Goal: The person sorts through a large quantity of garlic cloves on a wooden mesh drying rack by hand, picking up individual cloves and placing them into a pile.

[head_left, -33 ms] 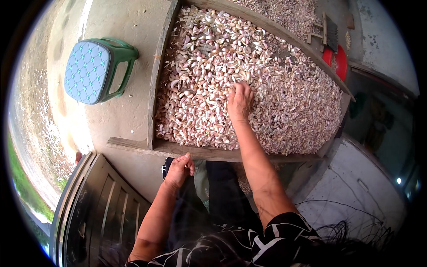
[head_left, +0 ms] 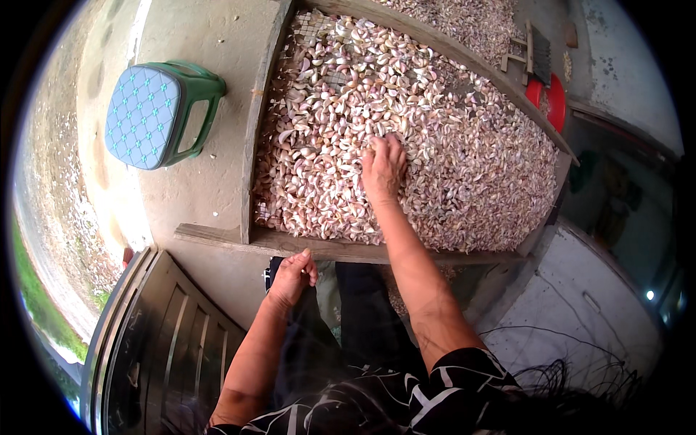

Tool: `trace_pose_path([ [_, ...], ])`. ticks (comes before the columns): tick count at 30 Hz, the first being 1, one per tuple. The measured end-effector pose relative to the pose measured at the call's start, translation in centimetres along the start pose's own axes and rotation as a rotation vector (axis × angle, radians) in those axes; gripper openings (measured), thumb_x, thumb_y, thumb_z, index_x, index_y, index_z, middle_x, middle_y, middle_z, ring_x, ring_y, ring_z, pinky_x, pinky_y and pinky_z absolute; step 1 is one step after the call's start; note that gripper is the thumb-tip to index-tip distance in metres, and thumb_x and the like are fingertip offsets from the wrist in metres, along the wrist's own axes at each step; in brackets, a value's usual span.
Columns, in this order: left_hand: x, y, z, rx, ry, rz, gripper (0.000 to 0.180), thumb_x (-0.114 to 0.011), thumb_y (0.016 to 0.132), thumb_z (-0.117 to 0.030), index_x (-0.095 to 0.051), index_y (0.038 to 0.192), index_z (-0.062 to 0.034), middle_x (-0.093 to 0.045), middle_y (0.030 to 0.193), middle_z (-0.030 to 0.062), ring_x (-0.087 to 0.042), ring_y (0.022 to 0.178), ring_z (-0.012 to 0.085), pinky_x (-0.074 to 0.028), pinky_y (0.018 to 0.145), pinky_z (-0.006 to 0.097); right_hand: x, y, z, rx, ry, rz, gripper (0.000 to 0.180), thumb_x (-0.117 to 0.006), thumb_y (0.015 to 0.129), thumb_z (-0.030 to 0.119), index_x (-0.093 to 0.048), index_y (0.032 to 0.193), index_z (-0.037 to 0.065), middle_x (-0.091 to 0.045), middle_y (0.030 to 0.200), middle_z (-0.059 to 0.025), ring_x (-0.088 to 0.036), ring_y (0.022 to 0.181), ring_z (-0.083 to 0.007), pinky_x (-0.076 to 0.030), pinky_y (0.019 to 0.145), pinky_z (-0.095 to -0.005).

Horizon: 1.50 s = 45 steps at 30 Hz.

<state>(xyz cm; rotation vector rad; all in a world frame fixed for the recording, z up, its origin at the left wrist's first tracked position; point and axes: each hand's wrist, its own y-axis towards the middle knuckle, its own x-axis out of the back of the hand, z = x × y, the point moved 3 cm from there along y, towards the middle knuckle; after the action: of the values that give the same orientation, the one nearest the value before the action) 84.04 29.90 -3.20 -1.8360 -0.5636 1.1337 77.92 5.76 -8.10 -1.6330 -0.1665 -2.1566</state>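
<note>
Head view: right hand (head_left: 384, 172), palm down, with fingers (head_left: 394, 146) bent and slightly apart at the surface of the garlic cloves (head_left: 326, 148); whether a clove is gripped between them cannot be told. Cloves look larger to the left of this hand and finer to the right. For good control, fingertip contact should be light and the strokes short, so that the upper cloves shift without being bruised and the two sizes do not mix.

Location: the cloves lie loose inside a wood-framed tray (head_left: 262, 138), thickly over most of its base and thinly at the far left corner, where pale mesh (head_left: 313, 26) shows. Pressing cloves hard against this mesh is best avoided.

Left hand (head_left: 291, 278): fingers curled toward the palm, just beside the near rail (head_left: 348, 251); contents, if any, cannot be told. It is well placed to steady the rail if the tray shifts.

Surroundings: a green stool (head_left: 143, 116) with a blue top stands left of the tray, apart from it
</note>
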Motion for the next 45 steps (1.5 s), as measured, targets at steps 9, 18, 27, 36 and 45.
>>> trace_pose_path([
  [9,0.8,-0.5,-0.9,-0.002,-0.003,-0.029,0.035,-0.048,0.082,-0.031,-0.044,0.058,-0.0065,-0.048,0.052,0.0073,-0.044,0.047,0.0149,-0.035,0.047,0.025,-0.5,-6.2,0.4,0.584,-0.201,0.219,0.031,-0.059,0.068,0.009,-0.05,0.095,0.018,-0.034,0.121,-0.0103,-0.028,0.116,-0.0247,-0.026,0.09,-0.0394],
  [18,1.9,-1.1,-1.2,0.014,0.047,-0.045,0.036,-0.046,0.083,-0.03,-0.042,0.056,-0.0068,-0.046,0.051,0.0073,-0.044,0.047,0.0167,-0.036,0.047,0.027,6.3,0.2,-7.1,0.118,0.145,0.065,0.017,-0.05,0.076,0.008,-0.053,0.093,0.008,-0.055,0.085,-0.0116,-0.054,0.077,-0.0299,-0.045,0.069,-0.0339],
  [27,1.3,-1.1,-1.2,0.025,0.023,-0.028,0.036,-0.047,0.083,-0.03,-0.044,0.057,-0.0065,-0.047,0.051,0.0074,-0.043,0.046,0.0149,-0.035,0.049,0.025,-0.8,-8.5,4.0,0.56,0.049,0.214,0.02,-0.057,0.071,0.012,-0.053,0.09,0.015,-0.042,0.113,-0.007,-0.033,0.112,-0.0238,-0.023,0.092,-0.039],
  [36,1.1,-1.1,-1.7,0.005,0.069,-0.056,0.035,-0.047,0.082,-0.031,-0.045,0.057,-0.0064,-0.048,0.052,0.0069,-0.044,0.047,0.0142,-0.035,0.049,0.024,-0.3,-2.8,1.5,1.112,-0.384,0.287,0.018,-0.053,0.07,0.021,-0.05,0.087,0.019,-0.037,0.12,-0.0046,-0.033,0.11,-0.0215,-0.025,0.091,-0.0358],
  [45,0.3,-1.1,-1.3,0.037,0.08,-0.024,0.036,-0.047,0.082,-0.032,-0.044,0.057,-0.0071,-0.047,0.051,0.0066,-0.044,0.047,0.014,-0.035,0.049,0.025,4.7,5.8,-7.4,0.031,0.252,0.138,0.021,-0.041,0.084,0.021,-0.05,0.097,0.008,-0.055,0.081,-0.0071,-0.052,0.066,-0.0153,-0.044,0.058,-0.0259],
])
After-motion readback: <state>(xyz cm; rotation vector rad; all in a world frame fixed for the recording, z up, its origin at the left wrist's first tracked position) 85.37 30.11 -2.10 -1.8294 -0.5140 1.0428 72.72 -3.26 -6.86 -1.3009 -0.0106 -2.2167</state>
